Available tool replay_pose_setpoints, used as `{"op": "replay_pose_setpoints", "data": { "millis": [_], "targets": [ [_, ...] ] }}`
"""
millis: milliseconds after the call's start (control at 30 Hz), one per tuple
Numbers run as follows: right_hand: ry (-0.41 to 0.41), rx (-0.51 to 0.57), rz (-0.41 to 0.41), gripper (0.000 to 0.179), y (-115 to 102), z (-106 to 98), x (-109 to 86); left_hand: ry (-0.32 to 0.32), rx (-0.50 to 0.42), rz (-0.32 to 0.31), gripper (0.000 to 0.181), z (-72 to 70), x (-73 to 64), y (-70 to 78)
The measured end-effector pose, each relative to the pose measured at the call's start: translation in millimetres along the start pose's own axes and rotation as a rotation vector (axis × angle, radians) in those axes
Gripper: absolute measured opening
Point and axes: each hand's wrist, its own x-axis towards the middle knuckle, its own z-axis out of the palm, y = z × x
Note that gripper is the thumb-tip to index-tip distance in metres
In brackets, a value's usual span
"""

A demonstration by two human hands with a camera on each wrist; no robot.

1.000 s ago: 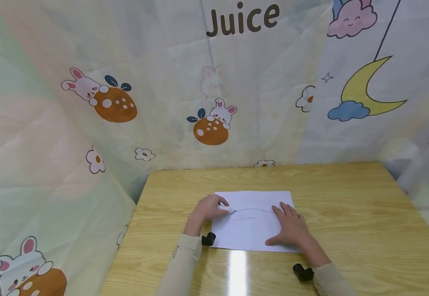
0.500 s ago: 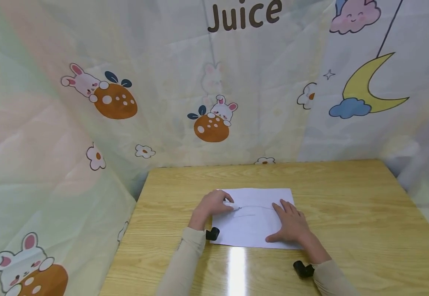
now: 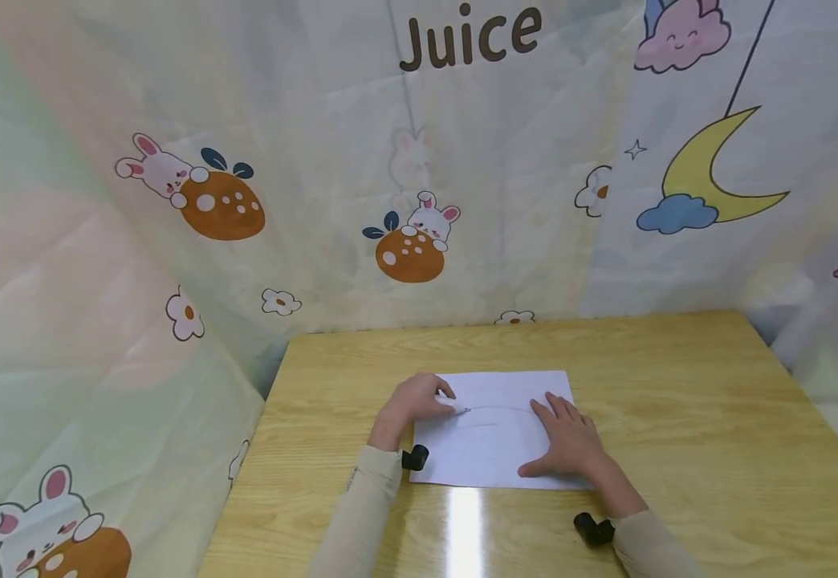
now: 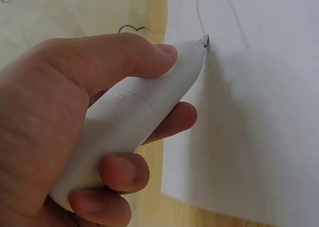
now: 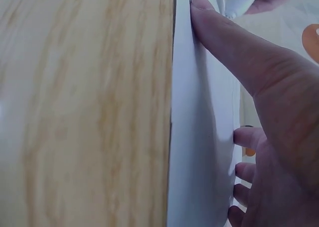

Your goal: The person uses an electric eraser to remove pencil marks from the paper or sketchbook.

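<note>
My left hand [image 3: 415, 400] holds a white, rounded utility knife [image 4: 124, 115], its thumb and fingers curled round the body. A short metal tip [image 4: 205, 40] sticks out at the front, right at the end of a thin curved line on a white sheet of paper [image 3: 494, 461]. Beside that curve runs a second, shorter line [image 4: 236, 15]. On the right side of the sheet my right hand [image 3: 571, 440] rests spread out, thumb and fingertips on the paper. The right wrist view shows its thumb [image 5: 234, 45] by the near edge.
The sheet lies on a wood-grain table [image 3: 679, 401]. Behind the table's back edge hangs a printed curtain [image 3: 506, 160] with rabbits and a moon. Black wrist mounts [image 3: 592, 530] sit at both sleeves, and a strip of light reflects [image 3: 465, 530] in front of the paper.
My left hand has moved slightly to the right with the utility knife, its tip staying at the curved line's end. My right hand stays in place on the sheet.
</note>
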Motion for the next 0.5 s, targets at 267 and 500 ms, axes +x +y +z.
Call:
{"op": "replay_pose_setpoints", "data": {
  "millis": [267, 500],
  "targets": [
    [0.030, 0.001, -0.013, 0.122, 2.5, 2.8, -0.9, -0.010, -0.024, -0.040, 0.020, -4.3, -2.6, -1.1],
    [0.024, 0.003, -0.014, 0.123, 5.7, 6.6, -0.5, -0.033, -0.025, -0.029, 0.019, -2.6, 3.4, 0.0]
  ]
}}
